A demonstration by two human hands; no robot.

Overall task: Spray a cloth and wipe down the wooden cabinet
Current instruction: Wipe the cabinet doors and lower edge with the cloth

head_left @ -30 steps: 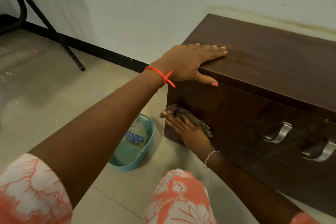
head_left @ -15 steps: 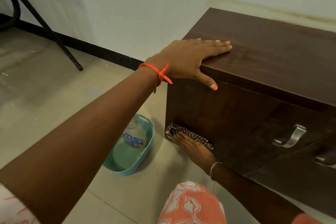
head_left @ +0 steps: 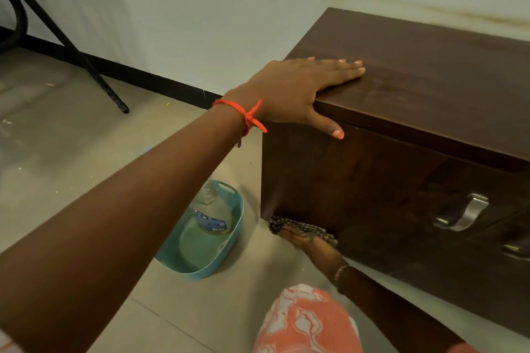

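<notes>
Floor, far left: two black metal legs [head_left: 94,71] of some stand slant down to the tiles by the wall; nothing else stands there.
Basin: one teal plastic basin [head_left: 200,264] sits on the floor just beside the cabinet's left side, one clear spray bottle [head_left: 210,215] lying inside it, untouched for now.
Left hand: the left hand [head_left: 301,89], an orange thread tied at the wrist, lies flat and open on the top of the wooden cabinet [head_left: 430,94] at its near left corner, fingers stretched along the top and thumb hooked over the front edge; it grips nothing and looks to be bracing the body.
Cloth: one dark, patterned cloth [head_left: 298,228] is pressed against the cabinet front at its bottom left corner, close to the floor.
Right hand: the right hand [head_left: 307,239] holds that cloth flat under spread fingers, palm pushing it to the wood; motion blur hides the fingertips.
Handling: the cloth looks soft and limp, likely to bunch, so a flat palm over its middle suits it better than a pinch; the cabinet looks heavy and stiff, with a smooth front.
Cabinet, right: two metal handles show on the front, one whole [head_left: 464,213], one cut by the frame edge.
</notes>
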